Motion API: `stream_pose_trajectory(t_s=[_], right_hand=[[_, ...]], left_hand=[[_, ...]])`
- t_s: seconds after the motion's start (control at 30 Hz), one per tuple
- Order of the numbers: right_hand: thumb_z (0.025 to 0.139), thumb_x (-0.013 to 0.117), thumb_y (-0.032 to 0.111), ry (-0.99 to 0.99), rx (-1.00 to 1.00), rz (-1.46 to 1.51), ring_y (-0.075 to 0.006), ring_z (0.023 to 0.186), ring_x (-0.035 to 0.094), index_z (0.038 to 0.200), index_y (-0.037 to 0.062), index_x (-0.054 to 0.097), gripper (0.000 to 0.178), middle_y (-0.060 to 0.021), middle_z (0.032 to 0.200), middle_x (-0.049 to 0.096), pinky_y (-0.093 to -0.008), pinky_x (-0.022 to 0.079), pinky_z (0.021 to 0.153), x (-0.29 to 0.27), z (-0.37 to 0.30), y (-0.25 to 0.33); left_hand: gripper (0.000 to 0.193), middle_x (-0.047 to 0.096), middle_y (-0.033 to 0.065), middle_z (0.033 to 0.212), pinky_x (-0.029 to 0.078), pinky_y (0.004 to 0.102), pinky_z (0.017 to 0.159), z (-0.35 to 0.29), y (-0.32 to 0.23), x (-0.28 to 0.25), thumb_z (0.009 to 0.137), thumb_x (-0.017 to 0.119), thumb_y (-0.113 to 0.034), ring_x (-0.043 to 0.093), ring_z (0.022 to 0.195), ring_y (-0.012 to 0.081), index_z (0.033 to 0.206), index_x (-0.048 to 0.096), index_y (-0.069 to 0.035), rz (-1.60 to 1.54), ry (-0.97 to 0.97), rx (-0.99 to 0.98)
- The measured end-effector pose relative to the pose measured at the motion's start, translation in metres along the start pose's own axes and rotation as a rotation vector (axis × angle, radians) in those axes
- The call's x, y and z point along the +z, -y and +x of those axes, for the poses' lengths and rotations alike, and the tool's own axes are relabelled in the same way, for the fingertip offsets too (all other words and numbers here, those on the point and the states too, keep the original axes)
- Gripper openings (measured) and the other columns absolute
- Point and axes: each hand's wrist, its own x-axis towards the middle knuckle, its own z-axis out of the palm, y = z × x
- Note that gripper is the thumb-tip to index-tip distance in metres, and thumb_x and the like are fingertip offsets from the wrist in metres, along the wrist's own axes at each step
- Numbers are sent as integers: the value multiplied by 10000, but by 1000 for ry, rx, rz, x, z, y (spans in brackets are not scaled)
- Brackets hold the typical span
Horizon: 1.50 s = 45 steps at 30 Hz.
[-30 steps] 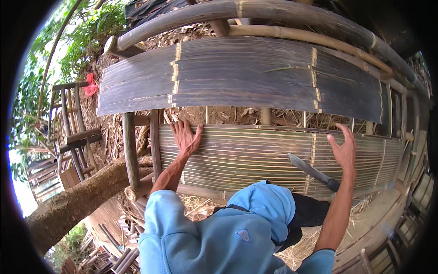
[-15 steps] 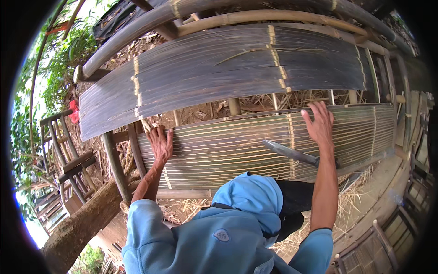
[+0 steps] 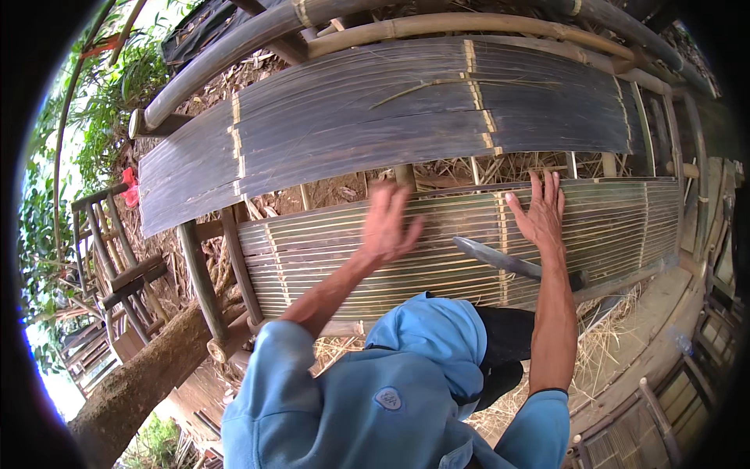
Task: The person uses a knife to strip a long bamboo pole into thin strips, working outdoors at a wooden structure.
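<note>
In front of me lies a low slatted bamboo panel (image 3: 344,270), its thin strips bound by pale crosswise ties. My left hand (image 3: 389,224), blurred by motion, is over the panel's far middle part with fingers apart and nothing seen in it. Whether it touches the strips I cannot tell. Farther right, my right hand (image 3: 541,209) rests open at the panel's far edge, fingers spread. A large knife (image 3: 498,258) with a grey blade lies on the strips. My right forearm covers part of it near the dark handle.
Beyond a gap stands a dark, weathered panel (image 3: 351,109) with a loose thin strip on it. Bamboo poles (image 3: 422,30) run behind it. A tree trunk (image 3: 148,375) and a wooden rack (image 3: 105,246) are at left. Straw litters the ground at right, beside more bamboo frames (image 3: 633,426).
My left hand has left the panel's left end and moved right toward its middle. The right hand stays near the far edge, slightly shifted. The knife lies where it was.
</note>
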Motion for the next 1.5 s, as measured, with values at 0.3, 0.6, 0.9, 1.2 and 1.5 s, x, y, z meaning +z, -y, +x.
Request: stream_pose_trajectory(t_s=[0.3,0.6,0.9,1.2,1.5], right_hand=[[852,778,444,-213,12,292,-429,1471,309,1592,177,316,912,-233,1609,206,-616,288,1188,-13,-4,-41],[716,885,408,-54,-36,201,-383,1242,451,1493,206,489,895,-162,1323,441,-492,389,1091,-64,-93,-125],[719,855,76,62,78,221,-327,1199,504,1444,236,535,808,-101,1184,555,-463,404,1052,-58,-113,-141],[649,822,16,-74,151,406,-365,939,648,1061,51,682,437,-145,1013,636,-412,529,847,-57,-185,-126],[691,879,152,-252,446,485,-283,830,680,1057,84,677,424,-140,897,689,-397,539,790,-49,-245,-150]], left_hand=[[497,544,175,1096,425,505,880,83,-78,92,1008,578,-348,543,990,350,1379,526,-23,50,110,9],[402,576,191,1024,425,495,862,124,-114,117,1029,512,-382,575,959,382,1166,568,-8,70,184,-21],[436,615,208,1014,450,485,865,117,-96,107,1044,482,-422,600,949,390,1170,588,-18,42,206,-41],[374,520,179,932,415,492,793,80,-66,78,1015,544,-380,533,854,331,1062,541,-9,103,167,55],[431,567,174,1103,436,489,891,106,-94,65,868,735,-216,533,1001,321,1230,605,-23,7,32,230]])
